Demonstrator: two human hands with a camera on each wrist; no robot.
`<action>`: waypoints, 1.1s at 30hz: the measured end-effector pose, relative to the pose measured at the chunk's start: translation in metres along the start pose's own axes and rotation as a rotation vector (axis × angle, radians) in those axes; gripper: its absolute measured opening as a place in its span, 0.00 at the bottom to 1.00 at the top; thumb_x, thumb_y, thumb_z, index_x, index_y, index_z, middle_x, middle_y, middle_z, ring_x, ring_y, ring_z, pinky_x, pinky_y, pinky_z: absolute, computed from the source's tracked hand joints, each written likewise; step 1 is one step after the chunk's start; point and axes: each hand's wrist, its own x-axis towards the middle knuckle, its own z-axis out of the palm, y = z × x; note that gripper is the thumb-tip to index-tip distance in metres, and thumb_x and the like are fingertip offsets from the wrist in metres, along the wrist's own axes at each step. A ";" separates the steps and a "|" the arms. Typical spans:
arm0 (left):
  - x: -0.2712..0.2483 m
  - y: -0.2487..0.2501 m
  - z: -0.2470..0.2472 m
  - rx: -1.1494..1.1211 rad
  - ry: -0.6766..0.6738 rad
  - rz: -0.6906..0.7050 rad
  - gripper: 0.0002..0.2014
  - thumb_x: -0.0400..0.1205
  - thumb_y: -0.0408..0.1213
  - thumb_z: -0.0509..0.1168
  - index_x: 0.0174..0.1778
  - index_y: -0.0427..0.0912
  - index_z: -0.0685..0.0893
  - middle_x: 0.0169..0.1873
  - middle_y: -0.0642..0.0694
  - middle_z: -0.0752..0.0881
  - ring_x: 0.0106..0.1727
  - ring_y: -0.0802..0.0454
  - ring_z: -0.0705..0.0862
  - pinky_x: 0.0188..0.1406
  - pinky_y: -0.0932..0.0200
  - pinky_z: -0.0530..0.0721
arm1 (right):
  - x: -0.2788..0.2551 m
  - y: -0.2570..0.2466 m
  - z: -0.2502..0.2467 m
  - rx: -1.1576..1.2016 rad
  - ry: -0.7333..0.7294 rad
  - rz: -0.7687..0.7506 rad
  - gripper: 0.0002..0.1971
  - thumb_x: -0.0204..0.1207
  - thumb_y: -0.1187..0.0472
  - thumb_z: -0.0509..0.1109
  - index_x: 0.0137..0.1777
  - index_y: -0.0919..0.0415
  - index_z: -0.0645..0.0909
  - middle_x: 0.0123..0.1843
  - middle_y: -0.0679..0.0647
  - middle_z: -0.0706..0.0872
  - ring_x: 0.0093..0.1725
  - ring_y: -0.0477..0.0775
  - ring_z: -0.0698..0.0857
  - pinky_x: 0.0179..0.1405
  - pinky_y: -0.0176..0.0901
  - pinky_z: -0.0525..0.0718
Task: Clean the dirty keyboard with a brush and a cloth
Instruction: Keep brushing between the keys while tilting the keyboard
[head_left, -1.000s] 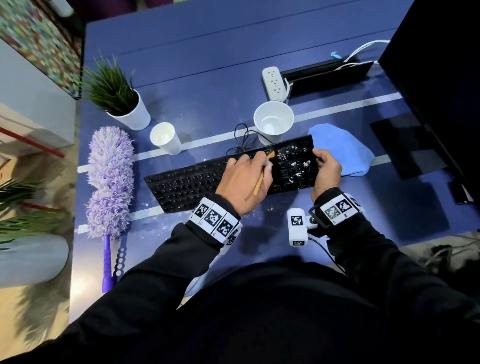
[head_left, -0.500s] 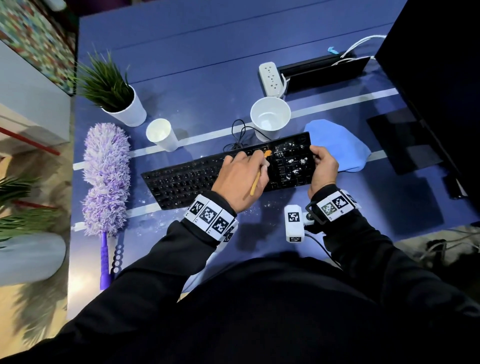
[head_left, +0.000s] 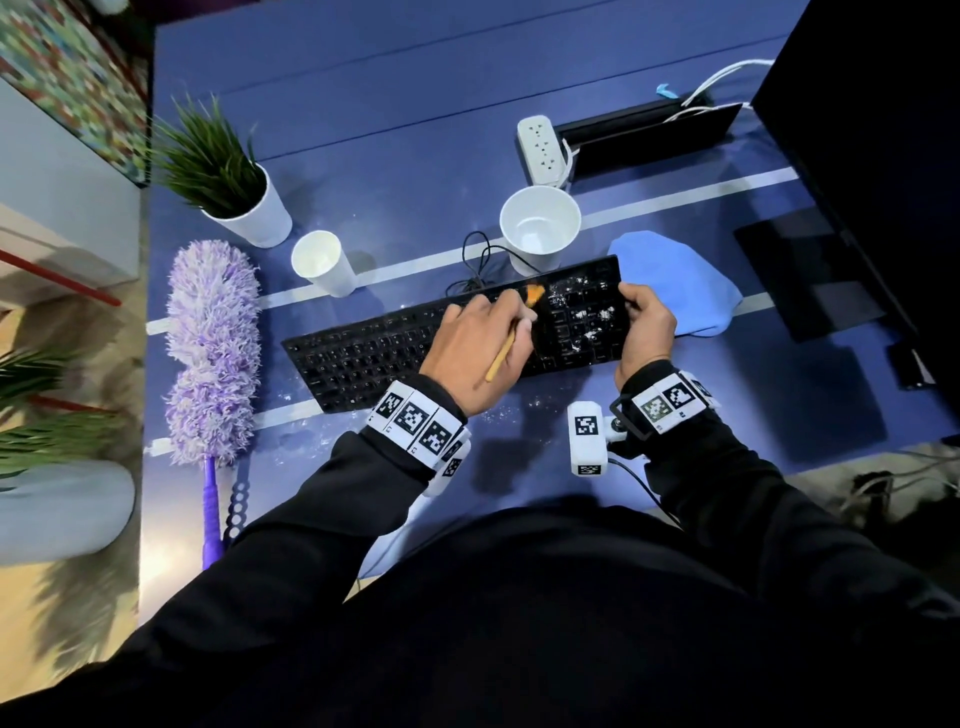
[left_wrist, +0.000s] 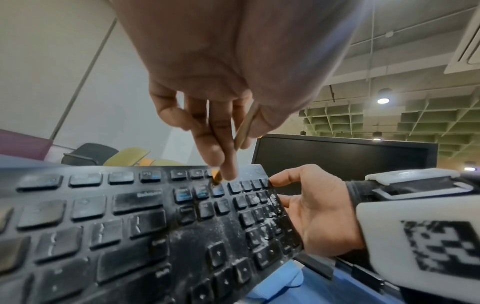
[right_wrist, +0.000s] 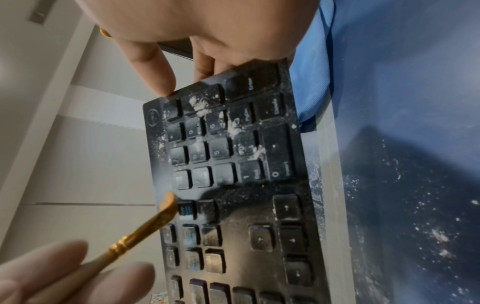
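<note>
The blue table (head_left: 415, 130) is seen from above; its far half lies bare, while its left edge runs beside a light floor. A dark monitor (head_left: 883, 156) fills the right side, its base reaching toward the right end of the keyboard. The black keyboard (head_left: 363, 353) lies slanted across the middle of the table, and its right end is lifted off the surface, as the right wrist view shows. A purple duster (head_left: 213, 343) is laid along the left edge, just beside the keyboard's left end. The blue cloth (head_left: 670, 291) lies on the table just right of the keyboard and partly under its raised end. A potted plant (head_left: 228, 176) stands at the far left. A large white cup (head_left: 540, 228) stands just behind the keyboard and a smaller white cup (head_left: 322, 262) further left, so little free room is left along the keyboard's far edge. A white power strip (head_left: 543, 150) is set further back.

The keyboard's right edge is gripped by the right hand (head_left: 644, 327), thumb on top and fingers curled beneath. A thin brush (right_wrist: 145, 228) is pinched in the left hand (head_left: 478, 348), its orange bristles touching the keys at the far edge, just left of the number pad. White powder (right_wrist: 233, 127) is scattered on the number pad and on the table before the keyboard's near edge.
</note>
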 end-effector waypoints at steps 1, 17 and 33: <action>-0.002 0.001 0.001 -0.032 -0.018 0.016 0.08 0.85 0.43 0.54 0.52 0.45 0.77 0.47 0.57 0.85 0.48 0.47 0.80 0.53 0.48 0.72 | 0.000 0.000 0.000 -0.004 0.000 -0.001 0.06 0.58 0.57 0.72 0.30 0.58 0.89 0.39 0.56 0.87 0.43 0.57 0.84 0.54 0.55 0.82; 0.026 0.023 0.003 -0.099 -0.007 0.156 0.09 0.86 0.43 0.55 0.53 0.44 0.78 0.49 0.58 0.86 0.48 0.49 0.81 0.52 0.50 0.73 | -0.005 -0.004 0.004 0.014 0.000 0.026 0.05 0.58 0.58 0.72 0.31 0.58 0.88 0.37 0.57 0.86 0.42 0.58 0.83 0.48 0.50 0.80; 0.011 0.013 0.004 0.050 0.070 0.007 0.10 0.83 0.43 0.52 0.51 0.43 0.76 0.45 0.49 0.87 0.44 0.44 0.80 0.46 0.52 0.67 | -0.004 -0.005 0.004 0.014 0.006 0.038 0.04 0.58 0.59 0.72 0.28 0.57 0.87 0.33 0.54 0.85 0.41 0.58 0.81 0.46 0.50 0.78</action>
